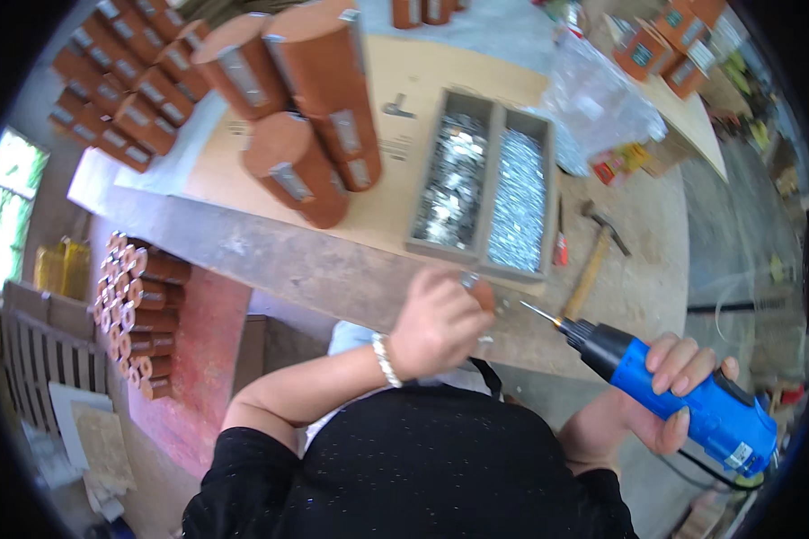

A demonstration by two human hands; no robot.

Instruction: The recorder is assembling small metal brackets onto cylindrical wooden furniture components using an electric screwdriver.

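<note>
My right hand is wrapped round a blue and black electric screwdriver, whose thin bit points left toward my left hand. Fingers curled, my left hand grips a reddish-brown round piece at the table's front edge. A small shiny metal part shows on that piece; most of it is hidden behind the fingers. The bit's tip is apart from the piece. Just beyond my left hand stands a two-compartment grey box, with flat metal clips in the left compartment and silvery screws in the right.
Large reddish-brown cylinders with metal clips stand on cardboard at the back left. More are stacked at far left, and a pile of them lies below. A hammer and a red-handled tool lie right of the box, near a clear plastic bag.
</note>
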